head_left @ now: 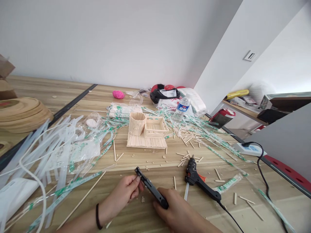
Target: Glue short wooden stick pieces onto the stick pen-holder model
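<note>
The right hand [175,205] is gripping the black plier-like tool [153,191] over the table [155,158], while the left hand [125,191] is curling its thumb and fingers at the tool's head, where a slip could be nicking a fingertip. Beside them, the glue gun [196,178] is trailing its cord [229,213] near the right forearm, so a snag could be dragging it. The left fingers are hiding whatever they may be pinching, and the frame's edge is cutting off the cord.
</note>
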Tool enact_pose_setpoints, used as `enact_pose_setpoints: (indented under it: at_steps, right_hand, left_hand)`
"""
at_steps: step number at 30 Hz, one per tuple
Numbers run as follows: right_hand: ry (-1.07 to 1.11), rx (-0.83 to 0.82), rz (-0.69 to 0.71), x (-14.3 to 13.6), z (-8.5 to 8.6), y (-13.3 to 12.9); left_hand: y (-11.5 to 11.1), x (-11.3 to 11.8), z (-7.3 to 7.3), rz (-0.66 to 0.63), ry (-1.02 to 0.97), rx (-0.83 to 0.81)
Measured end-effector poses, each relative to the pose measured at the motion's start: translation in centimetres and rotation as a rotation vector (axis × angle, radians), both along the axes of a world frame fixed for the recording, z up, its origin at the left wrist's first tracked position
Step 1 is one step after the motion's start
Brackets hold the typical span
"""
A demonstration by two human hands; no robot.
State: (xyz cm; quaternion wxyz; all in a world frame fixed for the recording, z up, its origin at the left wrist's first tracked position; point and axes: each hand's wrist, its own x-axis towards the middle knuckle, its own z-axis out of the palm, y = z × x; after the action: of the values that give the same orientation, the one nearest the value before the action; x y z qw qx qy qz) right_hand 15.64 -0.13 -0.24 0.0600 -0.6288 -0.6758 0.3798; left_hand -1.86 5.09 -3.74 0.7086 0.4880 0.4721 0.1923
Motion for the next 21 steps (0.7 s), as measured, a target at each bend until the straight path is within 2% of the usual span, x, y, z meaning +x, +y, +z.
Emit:
enact_pose_setpoints:
  at_steps: [7,16,21]
  right_hand:
    - [0.008,0.007,0.005,0.31,0.28,-0.21]
    - [0.011,0.001,0.003,0.41,0.30,-0.27]
    - [-0.003,0.002,0.002,0.56,0.06,-0.25]
  left_hand:
    - [-0.17,0.10,0.75,0.022,-0.032,-0.012]
    - [-0.19,-0.08,0.15,0.034,-0.060,-0.012]
    - [-0.13,0.02,0.59,0.002,-0.041,0.003]
